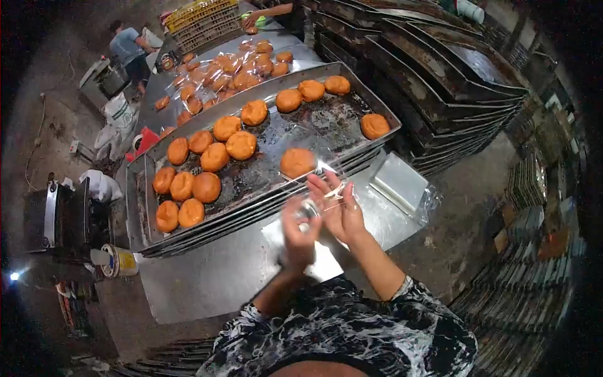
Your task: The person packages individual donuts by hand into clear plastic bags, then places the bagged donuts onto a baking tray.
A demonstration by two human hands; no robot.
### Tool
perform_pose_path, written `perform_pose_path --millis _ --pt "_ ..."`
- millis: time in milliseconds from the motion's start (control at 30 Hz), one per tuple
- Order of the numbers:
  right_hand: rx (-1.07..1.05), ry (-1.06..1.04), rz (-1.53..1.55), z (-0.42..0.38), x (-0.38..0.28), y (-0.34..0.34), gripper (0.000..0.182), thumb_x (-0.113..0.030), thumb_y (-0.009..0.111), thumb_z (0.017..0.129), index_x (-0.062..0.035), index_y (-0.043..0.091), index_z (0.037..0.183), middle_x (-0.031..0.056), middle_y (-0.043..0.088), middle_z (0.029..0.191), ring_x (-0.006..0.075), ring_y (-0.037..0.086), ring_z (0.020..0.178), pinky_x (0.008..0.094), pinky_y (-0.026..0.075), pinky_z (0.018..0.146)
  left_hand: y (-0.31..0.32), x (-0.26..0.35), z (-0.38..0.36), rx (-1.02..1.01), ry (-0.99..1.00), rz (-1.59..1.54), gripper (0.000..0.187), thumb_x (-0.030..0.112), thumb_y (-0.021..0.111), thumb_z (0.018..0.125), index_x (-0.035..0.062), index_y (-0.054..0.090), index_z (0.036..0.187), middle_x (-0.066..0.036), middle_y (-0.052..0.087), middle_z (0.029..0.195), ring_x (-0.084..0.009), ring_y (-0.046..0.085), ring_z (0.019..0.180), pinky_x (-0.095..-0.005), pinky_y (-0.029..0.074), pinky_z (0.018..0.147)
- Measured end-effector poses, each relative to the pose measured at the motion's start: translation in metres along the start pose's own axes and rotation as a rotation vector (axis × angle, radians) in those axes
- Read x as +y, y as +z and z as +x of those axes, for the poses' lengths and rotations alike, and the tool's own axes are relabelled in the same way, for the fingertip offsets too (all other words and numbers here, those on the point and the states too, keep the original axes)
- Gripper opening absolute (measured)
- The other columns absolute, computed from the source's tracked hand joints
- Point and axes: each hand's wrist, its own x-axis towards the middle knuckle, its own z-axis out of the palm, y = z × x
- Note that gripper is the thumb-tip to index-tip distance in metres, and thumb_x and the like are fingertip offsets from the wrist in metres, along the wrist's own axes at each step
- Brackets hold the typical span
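Observation:
A round orange-brown bun (297, 163) with clear film shining around it shows over the near rim of the baking tray (257, 207). My right hand (342, 210) is right beside it, palm turned up, with shiny clear plastic (335, 191) between the thumb and fingers. To its left, my left hand (300, 232) is curled and smeared by motion, close to the same plastic. More buns (241, 146) lie in the tray, mostly on its left side and along the far edge, and a single bun (375, 126) sits at the right end.
Beyond the tray, buns in clear bags (229, 70) are heaped near a yellow crate (201, 22). A flat metallic box (399, 182) lies on the metal table (188, 283). Stacked trays (440, 81) rise at the right. One person (129, 47) is far left; another person's arm (273, 10) reaches in.

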Motion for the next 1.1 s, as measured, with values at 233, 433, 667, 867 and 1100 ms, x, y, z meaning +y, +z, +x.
perform_pose_path --millis 233,433,667,867,1100 --pt "-0.3 0.05 -1.947 0.121 -0.053 -0.037 0.038 -0.015 0.062 0.068 0.001 0.052 0.101 0.0188 0.056 0.097 0.029 0.054 0.09 0.0367 0.043 0.079 -0.05 -0.021 0.077 0.328 -0.499 -0.689 0.047 0.019 0.049 0.082 0.0074 0.031 0.124 -0.007 0.049 0.101 -0.0215 0.048 0.098 -0.0413 0.04 0.086" --pt "0.147 -0.432 -2.551 0.377 -0.136 -0.132 0.066 -0.044 0.061 0.067 -0.0168 0.035 0.122 0.0217 0.044 0.114 0.0406 0.043 0.101 0.0444 0.039 0.083 -0.093 -0.004 0.064 0.525 -0.359 -0.847 0.047 0.013 0.047 0.08 0.008 0.031 0.124 -0.007 0.047 0.102 -0.0225 0.048 0.098 -0.0453 0.037 0.09" --pt "-0.391 -0.687 -2.179 0.238 -0.06 -0.057 0.037 -0.027 0.062 0.067 -0.0109 0.056 0.1 0.0164 0.054 0.096 0.0323 0.052 0.088 0.0409 0.044 0.076 -0.142 -0.017 0.05 0.699 -0.128 -0.893 0.06 0.006 0.047 0.074 0.0016 0.019 0.128 -0.013 0.045 0.105 -0.0299 0.047 0.1 -0.0484 0.035 0.093" --pt "-0.685 -1.005 -1.607 0.071 0.036 0.016 0.037 -0.023 0.063 0.07 -0.0145 0.054 0.105 0.0067 0.052 0.104 0.0187 0.049 0.072 0.034 0.04 0.066 -0.067 0.004 0.061 0.433 -0.236 -0.894 0.056 0.014 0.043 0.08 0.0132 0.019 0.13 -0.015 0.041 0.117 -0.0329 0.038 0.112 -0.0464 0.033 0.093" --pt "-0.47 -1.012 -1.365 0.048 0.077 0.038 0.071 -0.016 0.07 0.065 0.0042 0.031 0.122 0.0105 0.05 0.083 0.0234 0.051 0.076 0.0305 0.044 0.067 -0.057 0.025 0.046 0.369 -0.475 -0.843 0.049 0.028 0.044 0.08 0.0021 0.035 0.121 -0.013 0.046 0.115 -0.0245 0.045 0.104 -0.0384 0.035 0.09"
